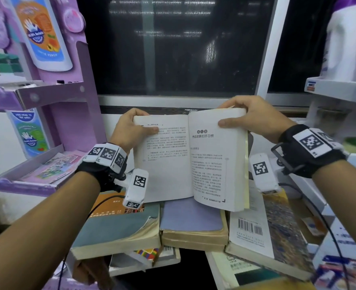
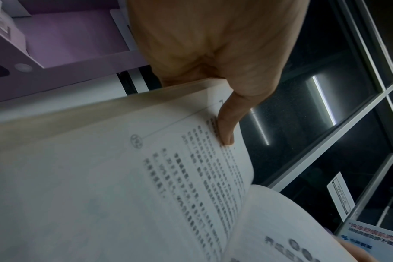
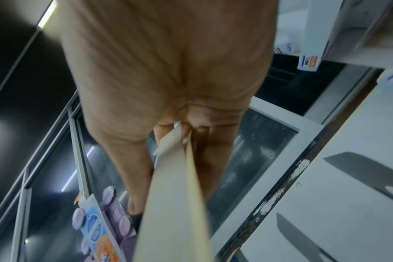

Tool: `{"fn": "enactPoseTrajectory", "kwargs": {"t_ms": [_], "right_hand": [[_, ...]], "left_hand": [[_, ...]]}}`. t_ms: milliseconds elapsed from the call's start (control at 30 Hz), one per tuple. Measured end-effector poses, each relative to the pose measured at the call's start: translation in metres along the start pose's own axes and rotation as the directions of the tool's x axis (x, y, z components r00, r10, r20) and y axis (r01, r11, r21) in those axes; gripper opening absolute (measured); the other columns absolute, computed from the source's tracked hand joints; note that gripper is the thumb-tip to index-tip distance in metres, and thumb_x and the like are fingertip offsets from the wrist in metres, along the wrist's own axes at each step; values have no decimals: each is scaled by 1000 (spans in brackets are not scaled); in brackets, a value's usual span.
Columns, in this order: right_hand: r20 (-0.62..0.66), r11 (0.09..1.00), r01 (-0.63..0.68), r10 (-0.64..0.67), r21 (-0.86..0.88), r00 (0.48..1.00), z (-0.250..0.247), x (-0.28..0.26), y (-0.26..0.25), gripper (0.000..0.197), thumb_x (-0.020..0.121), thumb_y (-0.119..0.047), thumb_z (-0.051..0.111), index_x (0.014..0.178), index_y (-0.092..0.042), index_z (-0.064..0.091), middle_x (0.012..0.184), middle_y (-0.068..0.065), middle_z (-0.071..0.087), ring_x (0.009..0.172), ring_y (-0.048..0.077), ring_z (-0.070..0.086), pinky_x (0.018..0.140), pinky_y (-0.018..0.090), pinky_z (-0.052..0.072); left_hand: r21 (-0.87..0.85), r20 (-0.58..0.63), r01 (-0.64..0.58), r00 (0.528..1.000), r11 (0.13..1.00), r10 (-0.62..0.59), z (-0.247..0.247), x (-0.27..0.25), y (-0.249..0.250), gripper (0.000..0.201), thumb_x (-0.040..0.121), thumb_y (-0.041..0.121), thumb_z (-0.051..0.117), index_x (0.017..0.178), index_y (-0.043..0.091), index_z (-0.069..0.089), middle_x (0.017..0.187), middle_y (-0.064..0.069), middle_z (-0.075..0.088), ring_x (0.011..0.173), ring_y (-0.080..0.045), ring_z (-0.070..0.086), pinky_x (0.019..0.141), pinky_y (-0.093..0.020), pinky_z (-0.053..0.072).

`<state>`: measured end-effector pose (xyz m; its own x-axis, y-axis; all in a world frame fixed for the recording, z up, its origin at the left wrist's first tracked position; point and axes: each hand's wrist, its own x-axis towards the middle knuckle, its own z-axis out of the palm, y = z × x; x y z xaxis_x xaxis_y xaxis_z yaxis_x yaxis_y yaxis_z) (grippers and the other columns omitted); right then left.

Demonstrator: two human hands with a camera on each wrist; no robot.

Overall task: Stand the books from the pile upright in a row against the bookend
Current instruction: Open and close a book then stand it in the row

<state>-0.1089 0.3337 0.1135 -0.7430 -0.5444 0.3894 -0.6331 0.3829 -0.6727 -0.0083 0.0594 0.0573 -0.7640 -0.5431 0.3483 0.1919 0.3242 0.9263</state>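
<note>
— Behind everything stood a dark window (image 1: pixel 173 49), with a purple display stand (image 1: pixel 68 91) to the left, correct?

— Yes. Below it an open paperback (image 1: pixel 190 158) was held up above a pile of books (image 1: pixel 191 227) lying flat.

— How were the hands?

— The left hand (image 1: pixel 131 128) gripped the left-hand pages, thumb (image 2: pixel 228 122) pressed on the print, fingers behind. The right hand (image 1: pixel 250 116) clamped the upper right corner, thumb on the page, fingers curled over the top edge.

— Any bookend?

— I couldn't make one out.
</note>
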Motion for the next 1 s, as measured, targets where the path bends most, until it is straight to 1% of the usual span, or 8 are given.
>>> {"fn": "enactPoseTrajectory", "kwargs": {"t_ms": [133, 300, 400, 533, 633, 800, 900, 1000], "right_hand": [[-71, 998, 33, -30, 45, 997, 12, 2, -9, 34, 73, -25, 82, 103, -26, 68, 99, -1, 66, 87, 18, 68, 74, 40, 60], [-167, 995, 52, -38, 81, 985, 27, 3, -22, 40, 72, -26, 82, 107, -24, 63, 105, -3, 62, 86, 13, 66, 51, 20, 53], [-212, 981, 0, 42, 196, 976, 36, 3, -28, 42, 73, -24, 82, 107, -18, 59, 103, 1, 62, 81, 16, 69, 50, 22, 55], [-162, 953, -16, 68, 304, 985, 46, 2, -35, 37, 77, -22, 79, 105, -7, 61, 89, 2, 70, 65, 10, 72, 50, 23, 55], [-132, 940, -11, 59, 341, 990, 50, 2, -38, 35, 80, -26, 77, 103, -5, 61, 82, 2, 72, 66, 14, 73, 52, 26, 57], [-82, 925, -18, 53, 379, 995, 55, 2, -37, 35, 82, -42, 71, 103, -14, 67, 97, 7, 71, 79, 21, 73, 63, 36, 61], [-45, 927, -11, 30, 375, 999, 58, 1, -36, 29, 86, -38, 66, 104, -15, 70, 98, 6, 72, 85, 20, 72, 67, 37, 61], [-22, 943, -8, 16, 332, 1000, 61, 1, -35, 28, 87, -29, 67, 112, -15, 68, 103, 5, 70, 88, 19, 71, 70, 34, 61]], "left_hand": [[27, 10, -14, 1000, 1000, 14, 4, -2, 11, 35, 67, 8, 83, 89, 21, 59, 100, -8, 70, 90, -27, 70, 80, -48, 58], [9, 22, -26, 999, 1000, 26, 11, -6, 25, 33, 68, 7, 80, 91, 20, 59, 102, -10, 69, 92, -28, 69, 80, -47, 58], [-51, 62, -14, 998, 999, 17, 20, -11, 33, 30, 76, 4, 75, 96, 17, 57, 104, -11, 69, 93, -28, 69, 79, -45, 59], [-100, 141, -2, 990, 995, 16, 32, -18, 45, 27, 86, 12, 68, 111, 10, 58, 105, -6, 70, 89, -20, 71, 73, -35, 59], [-105, 190, -3, 981, 994, 23, 37, -23, 52, 22, 91, 22, 61, 112, 14, 60, 103, -3, 72, 88, -16, 71, 68, -29, 56], [-98, 237, -16, 971, 995, 39, 40, -30, 58, 23, 96, 36, 50, 104, 18, 60, 94, -1, 70, 85, -18, 68, 78, -33, 53], [-116, 261, -18, 964, 993, 48, 42, -32, 60, 26, 95, 40, 51, 107, 19, 62, 89, 3, 70, 78, -13, 67, 75, -29, 53], [-108, 264, -36, 962, 994, 63, 43, -31, 59, 28, 92, 35, 59, 111, 14, 63, 98, -3, 73, 82, -15, 71, 73, -29, 55]]}}
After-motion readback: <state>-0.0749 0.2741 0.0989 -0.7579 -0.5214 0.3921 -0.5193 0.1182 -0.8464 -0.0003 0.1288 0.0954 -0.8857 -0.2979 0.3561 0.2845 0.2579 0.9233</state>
